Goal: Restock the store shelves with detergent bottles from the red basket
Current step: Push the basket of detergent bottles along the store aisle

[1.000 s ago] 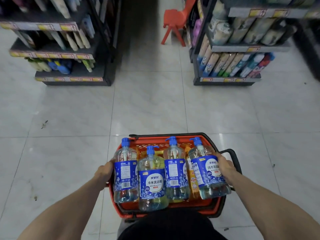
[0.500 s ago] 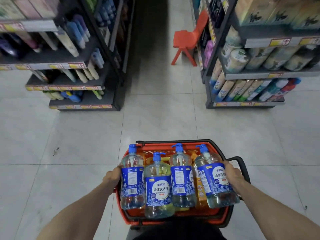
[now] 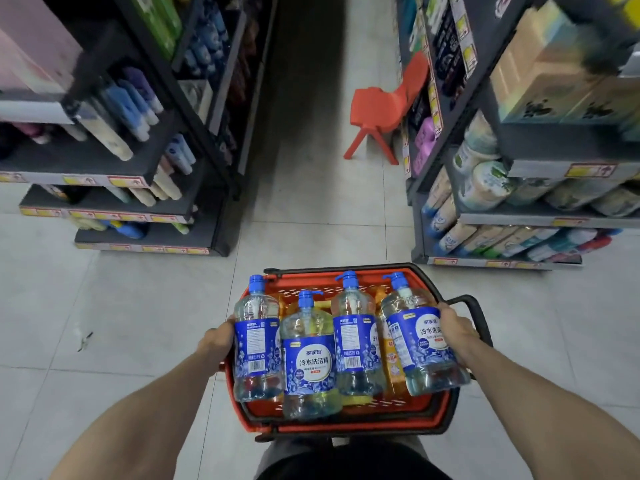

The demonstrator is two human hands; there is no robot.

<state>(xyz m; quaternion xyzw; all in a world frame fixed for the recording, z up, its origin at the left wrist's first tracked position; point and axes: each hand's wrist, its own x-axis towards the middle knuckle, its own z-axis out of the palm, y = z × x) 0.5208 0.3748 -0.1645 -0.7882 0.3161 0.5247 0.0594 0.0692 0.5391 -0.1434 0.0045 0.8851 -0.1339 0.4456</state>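
Restocking not yet begun. The left hand (image 3: 217, 342) and right hand (image 3: 454, 330) gripped opposite sides of the red basket (image 3: 346, 415), carried toward the shelves (image 3: 526, 220); four detergent bottles (image 3: 308, 362) remained inside, none shelved.

Open aisle floor (image 3: 311, 188) between shelves (image 3: 194, 161); red chair (image 3: 381, 109) seemingly right.

Single head-worn view, directed forward and steeply down an aisle floor (image 3: 318, 209). The red basket (image 3: 346, 415) is seen close below; upper shelves (image 3: 540, 220) appear blurred, possibly by motion.
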